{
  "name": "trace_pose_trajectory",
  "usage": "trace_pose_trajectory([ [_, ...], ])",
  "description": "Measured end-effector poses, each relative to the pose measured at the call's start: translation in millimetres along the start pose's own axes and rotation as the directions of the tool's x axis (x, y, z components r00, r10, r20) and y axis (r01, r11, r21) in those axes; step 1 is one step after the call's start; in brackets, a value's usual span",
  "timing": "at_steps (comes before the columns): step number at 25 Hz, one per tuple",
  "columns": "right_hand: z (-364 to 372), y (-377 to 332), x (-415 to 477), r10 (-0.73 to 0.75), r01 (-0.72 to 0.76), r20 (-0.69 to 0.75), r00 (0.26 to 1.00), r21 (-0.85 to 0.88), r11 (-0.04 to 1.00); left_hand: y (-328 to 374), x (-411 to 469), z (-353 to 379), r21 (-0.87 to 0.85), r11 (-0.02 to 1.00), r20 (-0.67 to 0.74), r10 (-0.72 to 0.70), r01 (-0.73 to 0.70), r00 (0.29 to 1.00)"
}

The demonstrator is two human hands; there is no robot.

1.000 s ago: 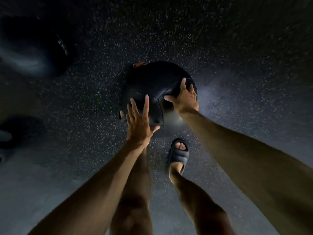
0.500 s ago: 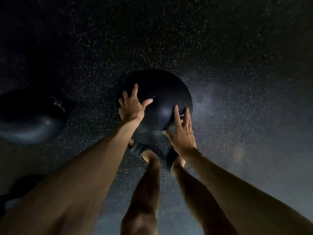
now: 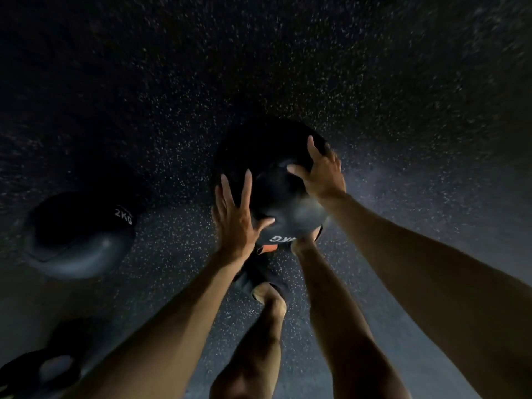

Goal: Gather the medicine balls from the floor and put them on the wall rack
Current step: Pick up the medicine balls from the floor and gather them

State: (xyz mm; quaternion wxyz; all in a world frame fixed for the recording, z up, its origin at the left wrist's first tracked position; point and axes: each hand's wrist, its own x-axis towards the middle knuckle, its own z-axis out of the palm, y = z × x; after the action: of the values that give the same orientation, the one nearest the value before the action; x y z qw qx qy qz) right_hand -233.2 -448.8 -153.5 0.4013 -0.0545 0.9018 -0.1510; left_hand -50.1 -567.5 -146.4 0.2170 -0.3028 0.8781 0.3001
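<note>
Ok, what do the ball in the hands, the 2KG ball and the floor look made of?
Held ball: black, dull grey sheen, printed white lettering; probably rubber or synthetic leather, blur leaves it open. 2KG ball: black, smoother, broad glossy highlight; likely rubber or vinyl. Floor: dark, matte, pale flecks throughout; looks like speckled rubber gym flooring.

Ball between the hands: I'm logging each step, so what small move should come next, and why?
Probably raise the ball straight up toward the chest. The left hand presses its left side with straight fingers, and the right hand spreads over its upper right, so it looks clamped from both sides. It hangs low over the feet, so lifting comes before carrying.
</note>
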Motion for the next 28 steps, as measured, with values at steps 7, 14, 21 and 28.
trace_pose_trajectory([
  [7,-32,-34,30,-0.196,0.201,-0.153,0.969,0.019,0.979,75,174,-85,-0.219,0.914,-0.148,-0.376,0.341,0.915],
  [14,-66,-83,86,-0.143,0.142,0.041,0.989,0.015,0.990,79,204,-123,-0.109,0.994,-0.149,-0.045,0.029,0.988],
  [21,-143,-159,215,0.002,0.000,-0.014,1.000,0.117,0.993,81,262,-158,0.046,0.999,0.019,0.026,-0.027,0.999],
  [28,-157,-189,186,-0.080,0.086,-0.181,0.980,0.024,0.996,132,403,-242,0.014,0.993,0.097,-0.116,0.115,0.988],
])
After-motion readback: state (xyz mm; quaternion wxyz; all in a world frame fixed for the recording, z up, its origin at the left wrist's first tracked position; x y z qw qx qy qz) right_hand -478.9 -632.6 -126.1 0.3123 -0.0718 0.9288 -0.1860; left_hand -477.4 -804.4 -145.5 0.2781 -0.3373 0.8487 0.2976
